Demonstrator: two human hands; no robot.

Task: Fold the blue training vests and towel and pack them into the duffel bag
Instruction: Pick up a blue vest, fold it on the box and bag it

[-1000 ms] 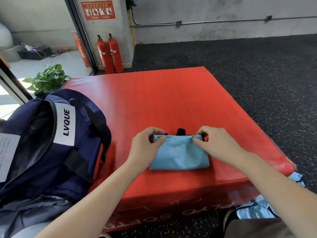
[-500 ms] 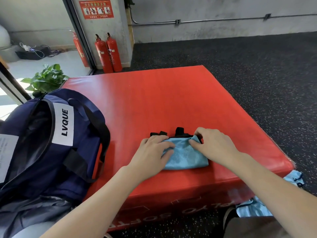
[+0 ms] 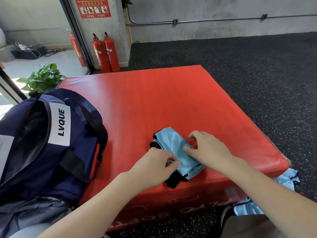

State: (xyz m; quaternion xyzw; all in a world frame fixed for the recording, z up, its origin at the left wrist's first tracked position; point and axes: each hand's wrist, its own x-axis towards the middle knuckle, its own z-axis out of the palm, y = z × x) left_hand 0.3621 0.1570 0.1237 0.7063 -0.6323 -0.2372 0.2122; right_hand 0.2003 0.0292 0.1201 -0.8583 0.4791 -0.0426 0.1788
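A light blue training vest (image 3: 173, 143) with black trim lies folded into a narrow diagonal bundle near the front edge of the red foam box (image 3: 154, 103). My left hand (image 3: 154, 164) pinches the bundle's near left edge between thumb and fingers. My right hand (image 3: 205, 150) rests on its right side, thumb on the cloth and fingers spread past it. The navy duffel bag (image 3: 56, 148), marked LVQUE, stands unzipped at the left with its dark inside showing. More light blue cloth (image 3: 284, 181) hangs by my right forearm below the box.
The foam box sits on dark speckled rubber floor (image 3: 257, 66). Two red fire extinguishers (image 3: 106, 52) stand against the wall behind, and a potted plant (image 3: 42, 79) is at the far left beyond the bag. My knee (image 3: 243, 225) is at the bottom right.
The folded vest has been turned from lying square to a narrower diagonal bundle. My left hand moved down to its near edge and my right hand shifted onto its right side.
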